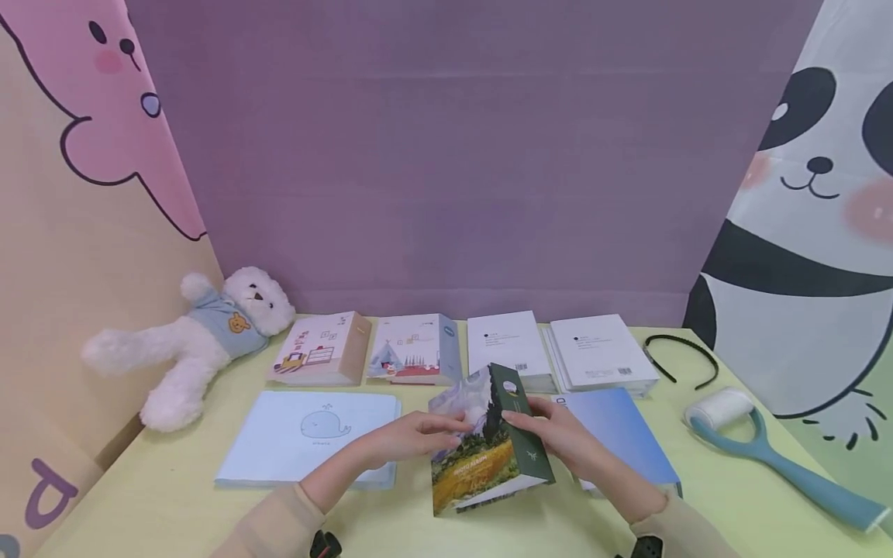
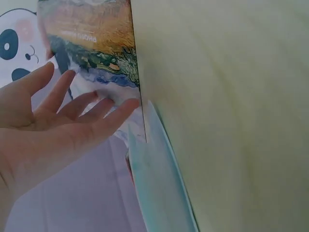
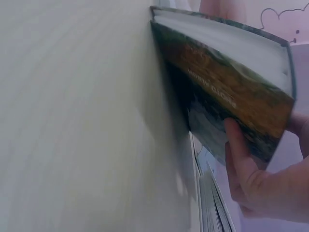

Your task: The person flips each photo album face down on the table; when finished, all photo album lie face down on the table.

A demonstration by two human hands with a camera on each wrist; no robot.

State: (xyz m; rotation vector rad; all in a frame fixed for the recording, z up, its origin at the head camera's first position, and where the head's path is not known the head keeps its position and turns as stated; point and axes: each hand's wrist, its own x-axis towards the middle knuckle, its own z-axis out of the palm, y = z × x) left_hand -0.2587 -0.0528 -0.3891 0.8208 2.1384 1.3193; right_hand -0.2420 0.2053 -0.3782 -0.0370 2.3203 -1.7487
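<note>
A photo album [image 1: 481, 449] with a painted landscape cover and dark green spine is tilted up over the table, its page edges facing the near side. My right hand [image 1: 558, 435] grips it at the spine, thumb on the spine side; in the right wrist view the fingers [image 3: 237, 152] lie against the other cover. Loosely spread, the fingers of my left hand [image 1: 418, 435] are at the painted front cover. That hand [image 2: 72, 116] appears in the left wrist view with its fingers relaxed beside the album [image 2: 96, 43].
Left lies a pale blue whale folder [image 1: 279, 434]; right, a blue book [image 1: 621, 434]. Behind stand two illustrated albums [image 1: 321, 349] and two white ones [image 1: 509, 349]. A white plush bear [image 1: 230, 325], a black band [image 1: 687, 341] and a blue-handled lint roller [image 1: 788, 457] flank them.
</note>
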